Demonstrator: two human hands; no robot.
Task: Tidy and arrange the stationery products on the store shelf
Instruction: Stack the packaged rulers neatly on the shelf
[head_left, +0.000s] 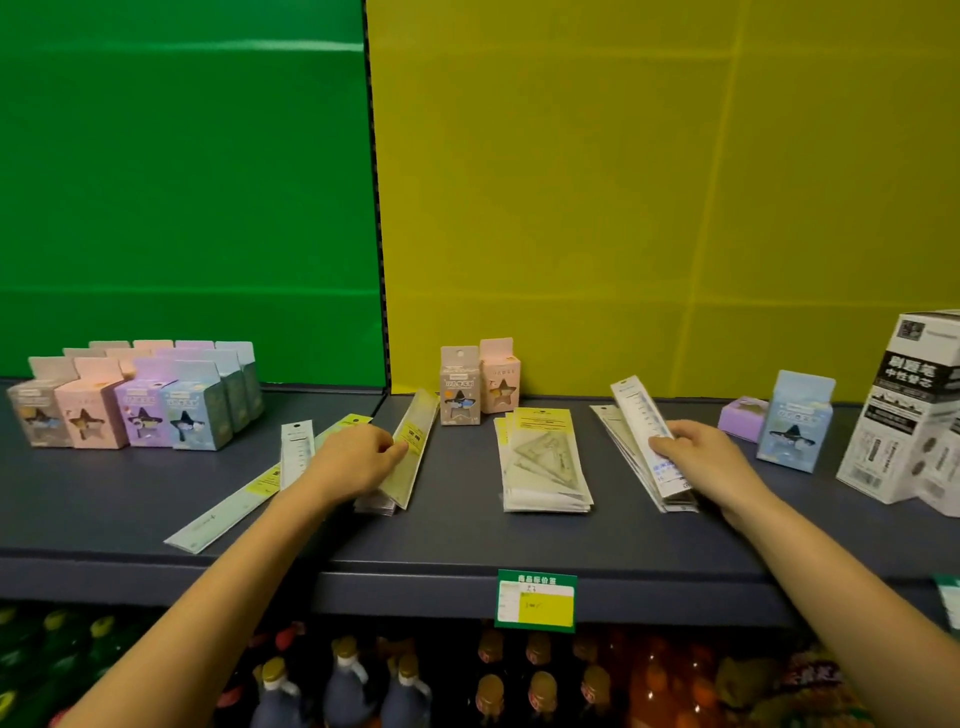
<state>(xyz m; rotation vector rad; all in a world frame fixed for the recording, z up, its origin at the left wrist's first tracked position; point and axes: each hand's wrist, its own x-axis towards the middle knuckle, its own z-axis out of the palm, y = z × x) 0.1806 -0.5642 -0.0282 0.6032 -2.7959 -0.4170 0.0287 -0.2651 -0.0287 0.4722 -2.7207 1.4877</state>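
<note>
Stationery lay spread along the dark shelf (467, 540) as I watched through the head camera. The left hand (358, 457) pinched one yellow-labelled ruler pack (415, 441), tilted up on its edge over a small pile. The right hand (701, 452) had its fingers curled round one white ruler pack (644, 415), its far end raised above a second pile. Between the hands one pile of set-square packs (540, 467) lay flat. Left of the left hand I counted two loose packs, a long one (228, 509) lying slantwise and a short white one (296, 452) across it. At far left stood a block of small boxes (130, 405), four in the front row; the rows behind I could not count. Two more, a grey box (460, 384) and a pink box (500, 382), stood by the yellow wall. At right I saw one blue box (795, 421) standing, one purple box (740, 415) lying just beside it, and a white carton (904, 415). One green price tag (536, 600) hung on the shelf's front edge
</note>
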